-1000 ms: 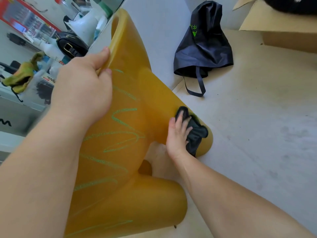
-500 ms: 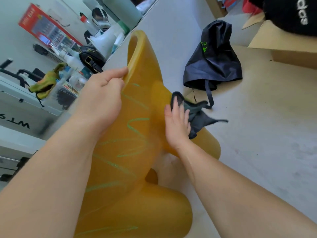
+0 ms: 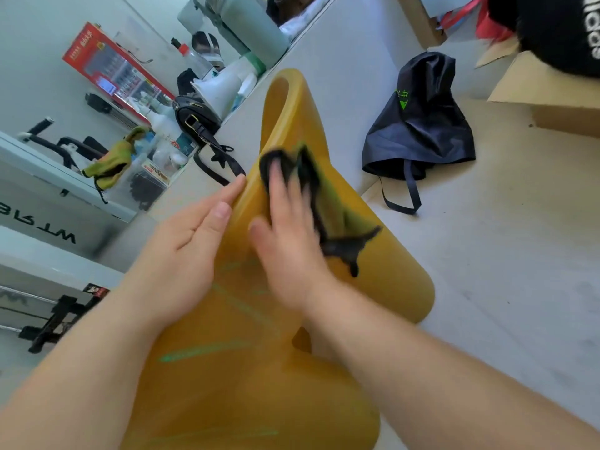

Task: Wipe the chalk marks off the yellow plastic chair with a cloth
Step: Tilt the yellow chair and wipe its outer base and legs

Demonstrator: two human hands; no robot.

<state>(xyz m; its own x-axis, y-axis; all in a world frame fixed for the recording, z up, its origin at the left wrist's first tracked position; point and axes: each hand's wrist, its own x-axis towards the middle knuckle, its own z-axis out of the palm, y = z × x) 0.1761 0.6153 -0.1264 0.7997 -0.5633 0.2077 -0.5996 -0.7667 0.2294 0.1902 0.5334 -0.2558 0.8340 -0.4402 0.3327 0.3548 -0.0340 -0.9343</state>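
While the left hand [image 3: 181, 254] is resting with straight fingers against the left edge of the yellow chair [image 3: 389, 280] in the near middle, the right hand [image 3: 289, 245] is pressing the black cloth [image 3: 337, 245] with flat fingers onto its far part; green chalk marks [image 3: 201, 350] are showing nearer.

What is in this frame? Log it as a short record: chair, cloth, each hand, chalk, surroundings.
Chair: yellow plastic chair, between the person's arms.
Cloth: black cloth, pressed on the chair's upper part, one corner trailing right.
Right hand: right hand flat on the cloth, fingers straight, motion-blurred.
Left hand: left hand open, fingers against the chair's left edge.
Chalk: green chalk marks show below the hands.
Surroundings: dark bag and cardboard box beyond the chair.
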